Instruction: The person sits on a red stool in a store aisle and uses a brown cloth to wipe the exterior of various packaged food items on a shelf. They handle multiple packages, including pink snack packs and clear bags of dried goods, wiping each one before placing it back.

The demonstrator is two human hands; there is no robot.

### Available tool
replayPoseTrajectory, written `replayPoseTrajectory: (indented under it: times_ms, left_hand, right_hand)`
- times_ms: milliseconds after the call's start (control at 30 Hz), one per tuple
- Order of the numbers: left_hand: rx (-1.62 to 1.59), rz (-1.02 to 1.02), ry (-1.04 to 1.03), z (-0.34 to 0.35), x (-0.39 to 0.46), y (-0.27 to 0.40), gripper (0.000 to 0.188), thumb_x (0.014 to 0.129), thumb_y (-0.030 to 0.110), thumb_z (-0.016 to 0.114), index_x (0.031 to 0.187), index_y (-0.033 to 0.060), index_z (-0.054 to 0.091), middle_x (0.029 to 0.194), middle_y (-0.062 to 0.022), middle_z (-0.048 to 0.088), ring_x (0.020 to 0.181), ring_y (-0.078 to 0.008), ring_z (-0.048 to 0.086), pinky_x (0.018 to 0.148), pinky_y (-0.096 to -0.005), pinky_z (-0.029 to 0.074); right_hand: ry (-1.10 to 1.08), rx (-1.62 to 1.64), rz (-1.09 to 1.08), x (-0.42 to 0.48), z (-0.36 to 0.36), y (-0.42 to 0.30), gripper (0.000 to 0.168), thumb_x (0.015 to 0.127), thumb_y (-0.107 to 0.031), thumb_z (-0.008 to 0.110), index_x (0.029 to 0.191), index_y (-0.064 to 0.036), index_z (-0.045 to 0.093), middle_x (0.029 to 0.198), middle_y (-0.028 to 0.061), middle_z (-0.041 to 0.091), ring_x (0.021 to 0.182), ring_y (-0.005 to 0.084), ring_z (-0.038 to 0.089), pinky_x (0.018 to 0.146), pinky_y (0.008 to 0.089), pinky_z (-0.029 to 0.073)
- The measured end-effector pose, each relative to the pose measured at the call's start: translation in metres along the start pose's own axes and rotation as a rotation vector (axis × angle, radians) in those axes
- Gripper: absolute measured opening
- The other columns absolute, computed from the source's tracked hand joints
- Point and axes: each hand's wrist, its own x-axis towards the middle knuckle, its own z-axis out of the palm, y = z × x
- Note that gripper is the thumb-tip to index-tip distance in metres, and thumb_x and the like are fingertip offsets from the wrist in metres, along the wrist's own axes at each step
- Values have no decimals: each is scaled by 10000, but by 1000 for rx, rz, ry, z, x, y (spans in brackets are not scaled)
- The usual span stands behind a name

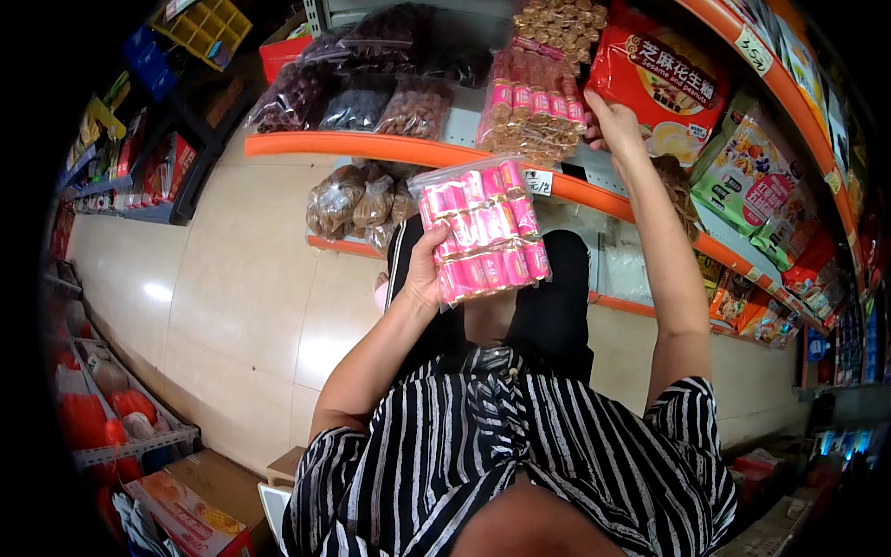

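My left hand (426, 268) grips the left side of a clear plastic bag (485, 230) filled with small pink-wrapped rolls in three rows. It is held in front of the shelf, above my knees. My right hand (612, 127) reaches to the shelf, its fingers at the right side of a stack of similar bags (532, 104) of pink and gold rolls. Some fingers are hidden, so a firm hold on that stack cannot be made out. Right beside this hand stands a large red bag of sesame and peanut food (661, 83).
Zip bags of dark dried fruit (299, 90) lie on the shelf's left part. An orange shelf edge (390, 146) with a price tag (537, 182) runs behind the held bag. Brown bagged goods (348, 198) sit below. Cartons (195, 501) stand at lower left.
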Motion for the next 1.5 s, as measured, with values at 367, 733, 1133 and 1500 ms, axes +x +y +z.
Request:
replayPoseTrajectory:
  times_ms: [367,733,1133,1500]
  left_hand:
    - [20,21,-37,-4,-4,8,506,785,97,617,1235,-22,419,1183,-216,534,1102,-348,534,967,-547,406]
    - [-13,-12,10,-11,-2,9,515,772,92,632,1236,-2,428,1192,-210,530,1108,-356,524,949,-581,403]
    - [16,24,15,-12,-2,11,500,787,108,614,1236,-3,422,1186,-208,535,1092,-353,538,933,-572,423]
    - [-22,13,-13,-13,2,4,519,791,119,604,1253,-9,407,1203,-220,520,1108,-360,526,954,-574,403]
  right_hand:
    - [-57,-24,7,26,13,-20,264,735,-197,697,863,15,606,623,53,591,430,117,492,342,245,365]
    - [-222,104,197,40,28,-39,227,703,-38,716,902,24,627,800,109,660,666,191,650,564,308,524]
    - [-104,524,14,17,37,-42,379,688,80,634,1037,90,486,895,164,593,744,241,643,615,348,570]
    - [-323,699,-54,-96,24,-38,357,744,73,579,1087,45,484,957,121,592,836,167,607,763,311,536]
